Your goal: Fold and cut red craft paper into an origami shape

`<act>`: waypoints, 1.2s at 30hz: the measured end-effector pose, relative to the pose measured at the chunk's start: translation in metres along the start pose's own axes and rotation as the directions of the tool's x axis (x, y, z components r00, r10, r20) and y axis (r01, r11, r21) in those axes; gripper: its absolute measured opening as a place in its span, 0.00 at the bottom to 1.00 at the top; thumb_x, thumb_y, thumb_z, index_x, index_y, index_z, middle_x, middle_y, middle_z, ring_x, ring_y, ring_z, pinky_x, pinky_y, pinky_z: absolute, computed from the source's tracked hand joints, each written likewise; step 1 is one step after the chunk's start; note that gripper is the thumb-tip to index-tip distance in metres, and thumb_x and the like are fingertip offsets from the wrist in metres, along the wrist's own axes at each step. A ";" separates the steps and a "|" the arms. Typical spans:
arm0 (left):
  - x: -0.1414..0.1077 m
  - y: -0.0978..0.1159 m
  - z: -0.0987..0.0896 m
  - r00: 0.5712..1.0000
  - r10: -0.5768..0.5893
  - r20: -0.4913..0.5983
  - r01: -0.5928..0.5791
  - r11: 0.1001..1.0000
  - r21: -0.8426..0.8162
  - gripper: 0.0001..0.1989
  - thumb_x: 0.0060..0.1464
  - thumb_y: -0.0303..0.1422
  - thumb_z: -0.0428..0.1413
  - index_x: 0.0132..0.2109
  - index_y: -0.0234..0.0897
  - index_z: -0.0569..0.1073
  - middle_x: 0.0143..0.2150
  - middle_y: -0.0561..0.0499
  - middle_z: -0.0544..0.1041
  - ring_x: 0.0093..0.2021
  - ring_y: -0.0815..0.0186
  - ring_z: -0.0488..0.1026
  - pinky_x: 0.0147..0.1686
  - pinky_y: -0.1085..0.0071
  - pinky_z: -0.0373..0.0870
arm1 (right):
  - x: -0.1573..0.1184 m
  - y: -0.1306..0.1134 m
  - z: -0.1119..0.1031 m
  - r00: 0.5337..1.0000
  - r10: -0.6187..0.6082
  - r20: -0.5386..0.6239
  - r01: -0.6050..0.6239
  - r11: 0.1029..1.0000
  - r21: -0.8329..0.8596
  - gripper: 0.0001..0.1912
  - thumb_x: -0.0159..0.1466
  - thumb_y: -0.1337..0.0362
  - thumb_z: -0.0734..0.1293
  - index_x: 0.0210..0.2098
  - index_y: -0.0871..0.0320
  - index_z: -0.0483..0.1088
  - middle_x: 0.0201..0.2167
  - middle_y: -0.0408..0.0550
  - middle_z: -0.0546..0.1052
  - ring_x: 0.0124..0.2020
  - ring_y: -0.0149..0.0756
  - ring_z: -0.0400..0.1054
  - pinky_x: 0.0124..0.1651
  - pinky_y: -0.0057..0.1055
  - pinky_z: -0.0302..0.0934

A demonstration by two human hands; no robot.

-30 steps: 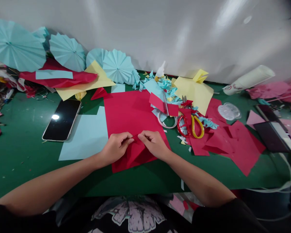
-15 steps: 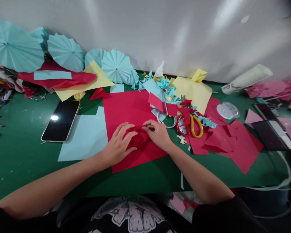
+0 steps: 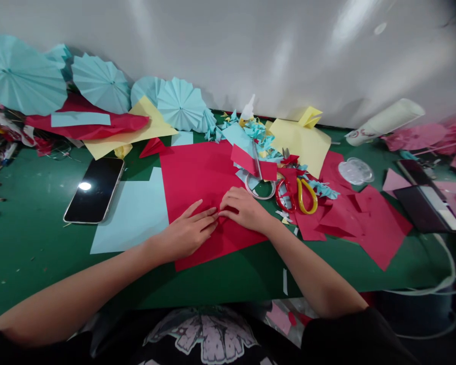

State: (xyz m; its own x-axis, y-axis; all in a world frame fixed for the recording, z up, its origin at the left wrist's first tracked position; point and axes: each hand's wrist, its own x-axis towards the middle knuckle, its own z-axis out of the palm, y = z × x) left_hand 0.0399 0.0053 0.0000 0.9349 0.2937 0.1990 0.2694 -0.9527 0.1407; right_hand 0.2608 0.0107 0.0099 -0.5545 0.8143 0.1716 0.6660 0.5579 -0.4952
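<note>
A large red sheet of paper lies on the green table under both hands. My left hand rests low over it, palm down and fingers stretched out, its fingertips meeting those of my right hand. Closed in a pinch, my right hand works at that same spot. Whatever sits between the fingertips is hidden and blends into the red sheet. Just right of my right hand lie red-handled scissors and yellow-handled scissors. A light blue sheet is partly under the red one.
A phone lies at left. Pleated blue paper fans lean along the wall. Folded blue scraps, a yellow sheet and red cut pieces spread rightward, with a roll of tape and a clear plastic dish.
My left hand has moved right and flattened, its spread fingers coming together against my right fingertips. My right hand stays nearly in place.
</note>
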 end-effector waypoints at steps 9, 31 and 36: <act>0.002 -0.011 -0.029 0.972 0.057 0.226 -0.008 0.977 -0.214 0.16 0.58 0.27 0.47 0.51 0.41 0.72 0.59 0.41 0.65 0.62 0.54 0.57 0.59 0.44 0.46 | 0.001 0.005 -0.007 0.982 0.033 0.188 -0.054 0.993 0.108 0.04 0.61 0.64 0.66 0.31 0.58 0.66 0.34 0.46 0.70 0.38 0.35 0.62 0.43 0.33 0.52; -0.003 -0.017 -0.030 0.943 -0.060 0.326 0.160 0.944 -0.288 0.16 0.56 0.31 0.54 0.50 0.55 0.72 0.68 0.51 0.44 0.65 0.37 0.27 0.52 0.28 0.34 | -0.004 -0.024 0.004 0.910 0.410 0.060 -0.391 0.897 -0.205 0.20 0.52 0.50 0.70 0.28 0.57 0.61 0.35 0.47 0.65 0.37 0.39 0.60 0.38 0.34 0.52; -0.005 -0.022 -0.029 0.935 -0.037 0.352 0.143 0.949 -0.280 0.21 0.56 0.28 0.52 0.54 0.59 0.68 0.69 0.53 0.41 0.64 0.37 0.25 0.49 0.26 0.34 | -0.006 -0.006 -0.010 0.896 0.441 0.058 -0.432 0.894 -0.120 0.14 0.54 0.60 0.71 0.26 0.58 0.60 0.33 0.47 0.63 0.35 0.36 0.61 0.38 0.31 0.55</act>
State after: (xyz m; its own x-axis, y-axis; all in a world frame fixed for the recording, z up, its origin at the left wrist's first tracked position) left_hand 0.0227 0.0269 0.0237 0.9459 0.2822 -0.1603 0.3243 -0.8406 0.4339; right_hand 0.2650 0.0040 0.0200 -0.2321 0.9660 -0.1138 0.8948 0.1662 -0.4143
